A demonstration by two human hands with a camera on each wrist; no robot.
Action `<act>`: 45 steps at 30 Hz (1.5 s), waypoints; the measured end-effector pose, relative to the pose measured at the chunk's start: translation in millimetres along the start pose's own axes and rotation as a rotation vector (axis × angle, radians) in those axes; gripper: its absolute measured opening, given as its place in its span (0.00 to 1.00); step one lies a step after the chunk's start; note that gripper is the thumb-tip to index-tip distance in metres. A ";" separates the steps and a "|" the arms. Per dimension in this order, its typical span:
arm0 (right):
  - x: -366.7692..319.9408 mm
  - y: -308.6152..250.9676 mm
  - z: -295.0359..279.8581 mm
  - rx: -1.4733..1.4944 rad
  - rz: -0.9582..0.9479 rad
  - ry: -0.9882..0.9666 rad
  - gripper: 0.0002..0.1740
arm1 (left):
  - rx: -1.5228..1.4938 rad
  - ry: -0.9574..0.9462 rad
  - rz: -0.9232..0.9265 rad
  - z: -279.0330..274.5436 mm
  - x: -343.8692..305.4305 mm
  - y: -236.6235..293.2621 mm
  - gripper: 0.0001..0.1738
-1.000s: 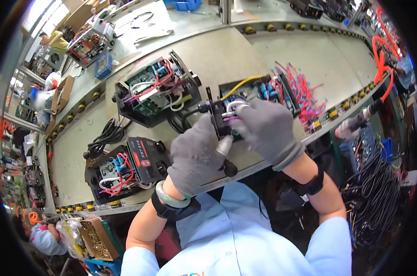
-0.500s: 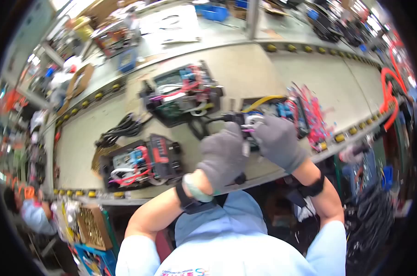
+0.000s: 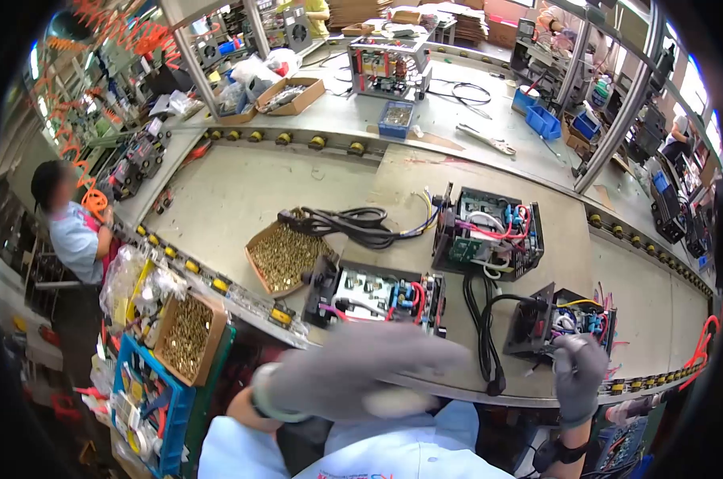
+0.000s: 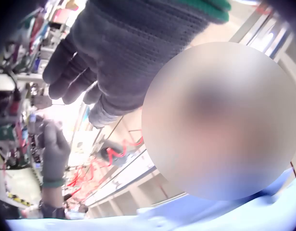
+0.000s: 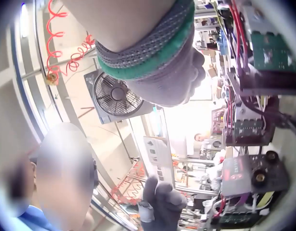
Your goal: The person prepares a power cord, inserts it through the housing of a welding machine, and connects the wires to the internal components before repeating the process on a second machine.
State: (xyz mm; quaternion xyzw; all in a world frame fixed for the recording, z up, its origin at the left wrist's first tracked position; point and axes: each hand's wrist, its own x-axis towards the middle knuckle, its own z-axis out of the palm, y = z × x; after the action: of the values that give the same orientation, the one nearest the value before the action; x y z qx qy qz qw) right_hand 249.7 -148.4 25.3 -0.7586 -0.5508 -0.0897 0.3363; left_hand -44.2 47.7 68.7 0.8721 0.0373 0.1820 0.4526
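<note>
My left hand (image 3: 365,369), in a grey glove, is away from the right-hand unit, blurred, its fingers reaching right in front of the near open electronics unit (image 3: 377,291). The left wrist view shows its loose fingers (image 4: 73,86) with nothing between them. My gloved right hand (image 3: 578,379) has bent fingers at the front edge of the right-hand open unit (image 3: 529,323), close to its white and purple wires. I cannot tell whether it grips them. That unit has a black panel, a yellow wire and a black power cord (image 3: 477,319).
Another open unit (image 3: 493,231) stands farther back. Left of the near unit lie a coiled cord (image 3: 353,223) and a cardboard box of brass-coloured parts (image 3: 281,259). Yellow rollers (image 3: 281,314) line the bench edge. A second parts box (image 3: 190,339) and a blue crate (image 3: 178,431) are lower left, near another person (image 3: 78,231).
The head view has turned left, bringing the boxes of small parts into sight. My left hand has come off the right-hand unit and moved left. My right hand stays at that unit.
</note>
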 end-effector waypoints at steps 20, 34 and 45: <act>17.4 -64.0 94.8 0.253 -0.180 -0.445 0.10 | -0.334 0.564 -0.223 -159.3 50.7 -170.8 0.12; 121.2 -245.4 193.6 1.289 -0.002 -0.602 0.18 | -0.340 0.665 -0.252 -67.8 -77.6 -68.3 0.15; 108.3 -235.5 176.0 1.431 0.167 -0.683 0.14 | -0.147 0.775 -0.235 -36.1 -88.8 -83.9 0.10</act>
State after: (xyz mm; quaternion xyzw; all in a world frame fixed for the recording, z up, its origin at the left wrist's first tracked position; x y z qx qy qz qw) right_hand 38.2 82.1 43.7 -0.3829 -0.4888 0.5485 0.5600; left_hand -131.2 104.6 -4.9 0.6942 0.2910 0.4463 0.4840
